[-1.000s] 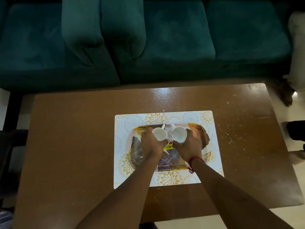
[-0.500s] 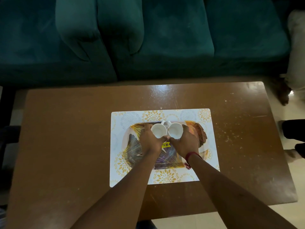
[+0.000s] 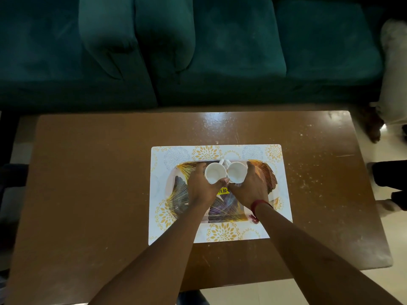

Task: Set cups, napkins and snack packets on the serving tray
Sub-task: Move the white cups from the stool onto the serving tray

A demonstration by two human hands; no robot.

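Two white cups sit side by side at the far middle of the serving tray [image 3: 267, 176], a rectangular tray with a gold and purple leaf pattern and a yellow price sticker. My left hand [image 3: 201, 186] wraps around the left cup [image 3: 214, 175]. My right hand [image 3: 250, 188], with a red thread at the wrist, wraps around the right cup [image 3: 236, 174]. The cups' handles point away from me and touch. No napkins or snack packets are in view.
The tray lies on a white placemat [image 3: 222, 233] with gold flowers, in the middle of a brown wooden table [image 3: 88, 183]. A dark green sofa [image 3: 220, 51] runs along the table's far edge. Someone's dark trouser leg and foot [image 3: 389, 183] stand at the right.
Both hands have carried the cups slightly away from me, towards the tray's far edge, and brought them closer together. The camera has tilted a little.
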